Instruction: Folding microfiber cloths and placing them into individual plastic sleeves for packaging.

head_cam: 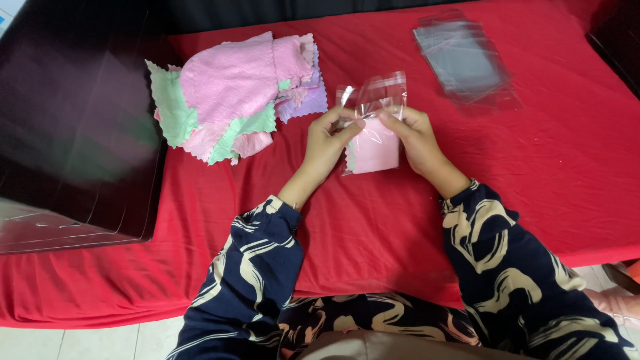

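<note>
Both of us pinching, left hand [328, 137] and right hand [411, 133] closed on the mouth of the clear bag [372, 113] holding a folded pink cloth [377, 148] above the red cover [413, 220], we should press its flap evenly.

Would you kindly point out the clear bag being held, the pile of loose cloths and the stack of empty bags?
clear bag [377, 150]: head view, on the pink cloth-filled lower part.
pile of loose cloths [230, 83]: head view, on the top pink cloth.
stack of empty bags [463, 60]: head view, on the stack's middle.
</note>
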